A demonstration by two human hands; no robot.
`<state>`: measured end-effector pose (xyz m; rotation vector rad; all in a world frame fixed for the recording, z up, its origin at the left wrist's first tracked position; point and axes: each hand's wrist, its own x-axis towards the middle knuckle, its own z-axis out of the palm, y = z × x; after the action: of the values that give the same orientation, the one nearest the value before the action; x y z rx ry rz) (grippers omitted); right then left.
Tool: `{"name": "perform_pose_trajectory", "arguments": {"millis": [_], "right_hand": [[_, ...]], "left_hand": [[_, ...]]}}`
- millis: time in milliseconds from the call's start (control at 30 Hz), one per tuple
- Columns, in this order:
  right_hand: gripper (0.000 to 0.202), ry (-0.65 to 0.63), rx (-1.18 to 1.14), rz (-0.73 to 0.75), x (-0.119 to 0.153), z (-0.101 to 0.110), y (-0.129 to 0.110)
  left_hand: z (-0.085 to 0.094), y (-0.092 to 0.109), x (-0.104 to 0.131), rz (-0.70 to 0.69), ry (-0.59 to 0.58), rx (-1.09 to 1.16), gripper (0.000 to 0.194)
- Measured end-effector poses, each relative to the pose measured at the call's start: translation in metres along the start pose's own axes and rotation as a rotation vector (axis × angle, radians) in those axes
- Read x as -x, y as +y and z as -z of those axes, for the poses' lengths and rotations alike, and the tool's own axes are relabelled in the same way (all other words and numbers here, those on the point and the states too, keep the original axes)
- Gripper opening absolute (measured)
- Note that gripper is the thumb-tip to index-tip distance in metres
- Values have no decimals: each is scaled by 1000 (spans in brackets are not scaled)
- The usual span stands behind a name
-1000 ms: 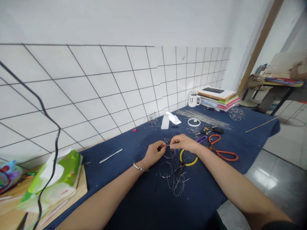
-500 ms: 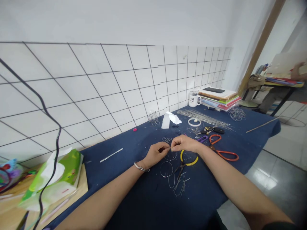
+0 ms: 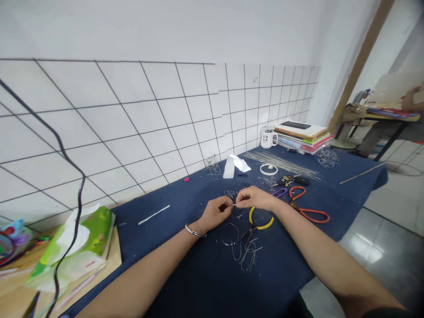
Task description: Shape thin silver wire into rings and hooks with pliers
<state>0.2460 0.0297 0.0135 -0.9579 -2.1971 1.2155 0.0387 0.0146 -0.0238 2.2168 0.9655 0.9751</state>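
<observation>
My left hand point(image 3: 215, 212), with a silver bangle point(image 3: 195, 231) at its wrist, is closed in a pinch. Facing it, my right hand point(image 3: 254, 198) pinches as well. A short stretch of thin wire point(image 3: 234, 205) shows between the two sets of fingertips; its ends are hidden by the fingers. Just below the hands lies a thin wire loop point(image 3: 222, 236) with tiny beads on it. Yellow-handled pliers point(image 3: 266, 224) rest under my right forearm, beside a bunch of loose wires point(image 3: 250, 258). Another small coil of wire point(image 3: 230, 193) is behind the hands.
Orange-handled cutters point(image 3: 314, 215), black pliers point(image 3: 301, 180), a white ring-shaped spool point(image 3: 269, 169) and long straight wires point(image 3: 285, 162) lie on the dark blue cloth point(image 3: 192, 282). A mug point(image 3: 266, 138) and stacked books point(image 3: 301, 137) stand behind. Green tissue pack point(image 3: 99, 229) at left; black cable point(image 3: 79, 194) hangs in front.
The hands stay almost in place; the fingertips have shifted slightly, with a bit more wire showing between them. Less of the wire below the fingers is visible.
</observation>
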Motion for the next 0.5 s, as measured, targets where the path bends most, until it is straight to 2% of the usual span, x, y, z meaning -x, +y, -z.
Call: {"name": "perform_pose_trajectory", "arguments": {"millis": [200, 367, 500], "right_hand": [[22, 84, -40, -13, -2, -2, 2], [25, 218, -119, -55, -4, -3, 7], [25, 305, -154, -34, -4, -5, 8]], "left_hand": [[0, -1, -1, 20, -9, 12, 12], [-1, -2, -1, 36, -14, 19, 16], [-1, -1, -2, 24, -20, 21, 17]]}}
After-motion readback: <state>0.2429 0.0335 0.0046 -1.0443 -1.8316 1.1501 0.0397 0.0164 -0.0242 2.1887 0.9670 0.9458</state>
